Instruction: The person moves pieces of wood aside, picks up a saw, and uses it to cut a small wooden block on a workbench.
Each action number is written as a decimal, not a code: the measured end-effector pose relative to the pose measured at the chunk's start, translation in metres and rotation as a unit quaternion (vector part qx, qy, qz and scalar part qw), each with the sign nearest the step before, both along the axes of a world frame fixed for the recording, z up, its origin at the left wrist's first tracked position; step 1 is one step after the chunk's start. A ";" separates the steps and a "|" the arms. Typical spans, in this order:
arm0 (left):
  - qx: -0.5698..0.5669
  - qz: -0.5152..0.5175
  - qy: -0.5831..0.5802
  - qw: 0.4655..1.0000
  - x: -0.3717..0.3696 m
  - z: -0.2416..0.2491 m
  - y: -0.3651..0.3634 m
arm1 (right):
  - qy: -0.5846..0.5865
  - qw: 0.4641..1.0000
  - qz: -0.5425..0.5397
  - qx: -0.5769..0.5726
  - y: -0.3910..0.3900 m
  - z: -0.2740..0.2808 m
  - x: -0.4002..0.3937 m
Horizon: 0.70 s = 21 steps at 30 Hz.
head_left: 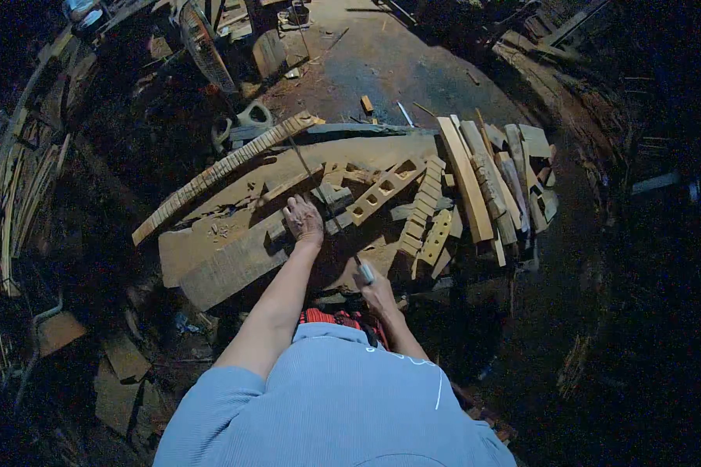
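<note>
My left hand presses down on a wooden block at the middle of the workbench, its fingers bent over the wood. Closed around a light-coloured handle, my right hand is lower and to the right, near the bench's front edge. A thin dark blade or rod runs diagonally from the upper left down past my left hand towards that handle; part of it is lost against the dark. Right of my left hand lies a wooden piece with square holes.
A long notched strip slants across the bench's left side, above a wide board. Notched pieces and stacked planks lie at the right. A fan stands beyond the bench. Scrap wood lies at lower left.
</note>
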State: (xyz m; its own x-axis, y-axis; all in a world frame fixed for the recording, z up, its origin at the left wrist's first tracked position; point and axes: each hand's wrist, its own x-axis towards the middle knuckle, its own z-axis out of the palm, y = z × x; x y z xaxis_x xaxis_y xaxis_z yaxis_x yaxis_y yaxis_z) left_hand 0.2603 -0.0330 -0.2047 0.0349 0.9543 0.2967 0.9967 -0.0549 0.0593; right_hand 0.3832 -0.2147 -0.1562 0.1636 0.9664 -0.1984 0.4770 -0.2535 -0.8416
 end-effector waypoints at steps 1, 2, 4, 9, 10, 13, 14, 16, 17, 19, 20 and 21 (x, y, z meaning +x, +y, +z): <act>0.054 -0.007 0.026 0.998 0.002 -0.008 0.001 | -0.023 0.998 -0.002 -0.058 -0.015 0.002 0.006; 0.052 -0.008 0.025 0.998 0.004 -0.004 0.001 | 0.031 0.997 -0.009 -0.072 -0.037 -0.009 0.015; -0.030 -0.010 -0.014 0.999 0.004 0.014 0.001 | 0.045 0.994 -0.018 -0.095 -0.078 -0.015 0.025; -0.065 -0.003 -0.054 0.996 0.007 0.024 0.005 | 0.049 0.963 -0.060 -0.259 -0.125 0.042 0.029; -0.081 -0.003 -0.076 0.994 0.006 0.023 0.006 | 0.053 0.974 -0.039 -0.216 -0.129 0.043 0.031; -0.039 -0.018 -0.056 0.998 0.004 0.021 0.003 | 0.047 0.988 -0.021 -0.144 -0.125 0.028 0.030; -0.039 -0.018 -0.057 0.997 0.005 0.021 0.002 | 0.038 0.992 -0.022 -0.115 -0.117 0.019 0.030; -0.025 -0.020 -0.033 0.999 0.003 0.017 0.002 | -0.005 0.994 -0.017 -0.104 -0.084 0.013 0.023; -0.024 -0.019 -0.033 0.999 0.002 0.004 0.004 | 0.005 0.995 -0.016 -0.097 -0.064 0.009 0.020; 0.191 -0.026 0.037 0.980 0.000 -0.031 0.008 | 0.000 0.998 -0.010 -0.060 -0.027 -0.014 0.015; 0.195 -0.023 0.039 0.980 0.001 -0.021 0.008 | -0.014 0.999 -0.006 -0.031 -0.010 -0.028 0.011; 0.060 0.004 0.028 0.998 0.004 -0.006 0.006 | -0.012 1.000 -0.003 -0.028 0.008 -0.025 0.007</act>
State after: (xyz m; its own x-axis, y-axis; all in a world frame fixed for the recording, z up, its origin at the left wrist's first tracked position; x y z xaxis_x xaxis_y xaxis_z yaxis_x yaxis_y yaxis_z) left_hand 0.2646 -0.0271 -0.2104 0.0478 0.9124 0.4065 0.9987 -0.0508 -0.0035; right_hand 0.3899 -0.2062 -0.1809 0.1749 0.9531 -0.2471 0.4953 -0.3021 -0.8145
